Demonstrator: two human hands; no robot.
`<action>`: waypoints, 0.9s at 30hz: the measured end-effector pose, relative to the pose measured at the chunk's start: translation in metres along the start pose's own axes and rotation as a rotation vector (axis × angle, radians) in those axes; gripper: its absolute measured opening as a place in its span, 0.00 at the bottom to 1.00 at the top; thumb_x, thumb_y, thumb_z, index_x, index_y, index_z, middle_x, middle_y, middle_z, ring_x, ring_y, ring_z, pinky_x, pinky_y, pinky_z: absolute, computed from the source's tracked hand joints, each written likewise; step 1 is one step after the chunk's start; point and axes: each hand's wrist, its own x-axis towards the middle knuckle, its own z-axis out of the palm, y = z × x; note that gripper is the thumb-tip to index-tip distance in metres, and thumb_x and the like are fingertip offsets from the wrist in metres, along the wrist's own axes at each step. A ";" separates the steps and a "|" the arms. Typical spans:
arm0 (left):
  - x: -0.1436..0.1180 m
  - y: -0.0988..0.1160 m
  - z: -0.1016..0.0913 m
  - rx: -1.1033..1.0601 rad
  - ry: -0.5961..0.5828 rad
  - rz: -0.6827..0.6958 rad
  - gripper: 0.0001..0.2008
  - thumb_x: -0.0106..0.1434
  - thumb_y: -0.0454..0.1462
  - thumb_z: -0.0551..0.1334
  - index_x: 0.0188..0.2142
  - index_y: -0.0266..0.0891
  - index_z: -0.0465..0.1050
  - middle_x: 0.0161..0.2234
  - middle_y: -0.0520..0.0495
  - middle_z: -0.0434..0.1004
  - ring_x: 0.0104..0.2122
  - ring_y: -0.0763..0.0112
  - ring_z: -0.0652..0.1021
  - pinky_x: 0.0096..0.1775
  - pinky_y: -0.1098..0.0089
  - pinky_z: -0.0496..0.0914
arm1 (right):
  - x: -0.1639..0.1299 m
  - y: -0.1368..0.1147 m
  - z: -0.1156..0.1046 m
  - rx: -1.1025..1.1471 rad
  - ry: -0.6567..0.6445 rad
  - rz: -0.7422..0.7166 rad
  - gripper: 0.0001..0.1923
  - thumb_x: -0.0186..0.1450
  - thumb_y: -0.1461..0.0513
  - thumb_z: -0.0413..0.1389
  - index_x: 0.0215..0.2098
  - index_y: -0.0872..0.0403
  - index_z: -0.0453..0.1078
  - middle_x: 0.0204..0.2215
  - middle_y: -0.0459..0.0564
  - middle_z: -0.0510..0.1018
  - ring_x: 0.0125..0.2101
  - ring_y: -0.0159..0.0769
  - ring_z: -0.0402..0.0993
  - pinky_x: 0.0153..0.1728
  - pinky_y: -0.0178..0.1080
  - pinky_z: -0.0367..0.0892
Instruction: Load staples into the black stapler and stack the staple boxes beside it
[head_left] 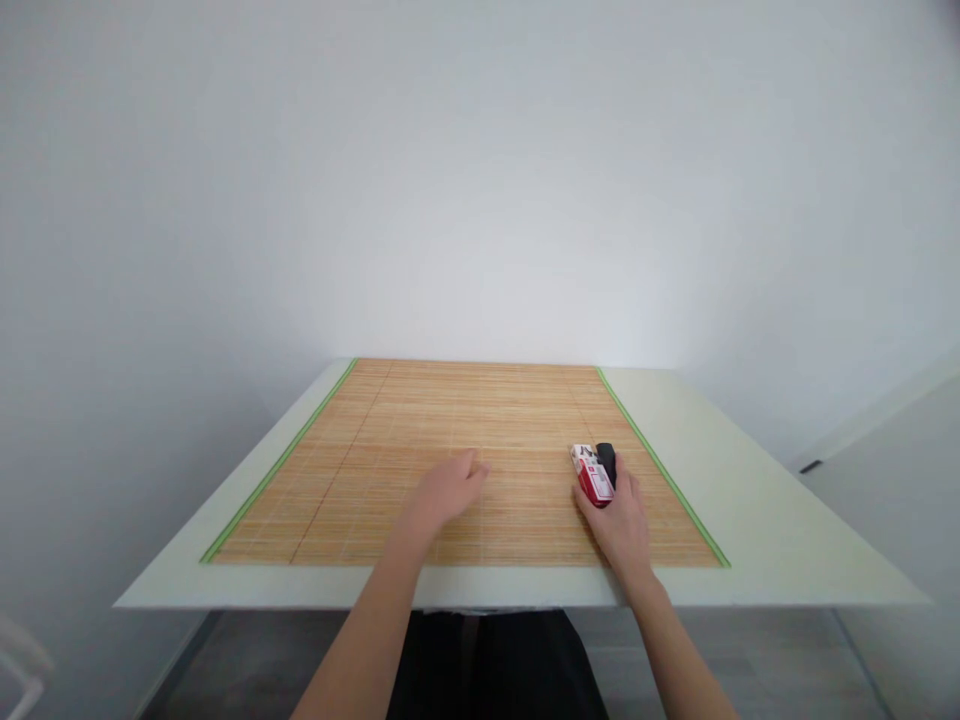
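My right hand (622, 517) is closed around a small red and white box (593, 476) with printing on it, near the right side of the bamboo mat (480, 410). Its thumb lies along the box's near left side. Pressed beside the box, within the same grasp, is a black rounded object (607, 458); the fingers hide much of it, and its kind is unclear. My left hand (448, 487) is over the middle of the mat, its fingers curled in with the thumb against them. Nothing shows between them.
The mat has green edging on its left and right sides and covers much of a white table (780, 520). A white wall (480, 180) rises behind the table. A dark handle-like piece (811, 466) sits on the right. My legs (499, 665) are under the front edge.
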 end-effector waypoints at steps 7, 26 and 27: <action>0.045 0.015 -0.009 0.110 -0.121 0.058 0.19 0.67 0.49 0.57 0.43 0.38 0.80 0.46 0.33 0.83 0.48 0.49 0.81 0.48 0.58 0.71 | -0.001 0.001 0.000 0.042 0.012 0.009 0.49 0.66 0.43 0.57 0.76 0.54 0.44 0.60 0.62 0.69 0.58 0.57 0.67 0.58 0.53 0.63; -0.066 -0.050 -0.009 -0.321 -0.054 0.204 0.26 0.74 0.53 0.52 0.66 0.50 0.65 0.62 0.44 0.74 0.61 0.57 0.74 0.63 0.53 0.64 | -0.001 0.006 0.002 0.030 0.022 0.043 0.54 0.63 0.40 0.58 0.76 0.55 0.42 0.64 0.65 0.65 0.60 0.59 0.65 0.59 0.54 0.62; -0.067 -0.050 -0.011 -0.377 -0.022 0.196 0.25 0.74 0.53 0.52 0.65 0.49 0.66 0.60 0.43 0.76 0.59 0.58 0.75 0.61 0.53 0.67 | -0.001 0.006 0.003 0.028 0.019 0.042 0.55 0.63 0.40 0.59 0.76 0.55 0.42 0.64 0.65 0.65 0.60 0.59 0.65 0.59 0.54 0.62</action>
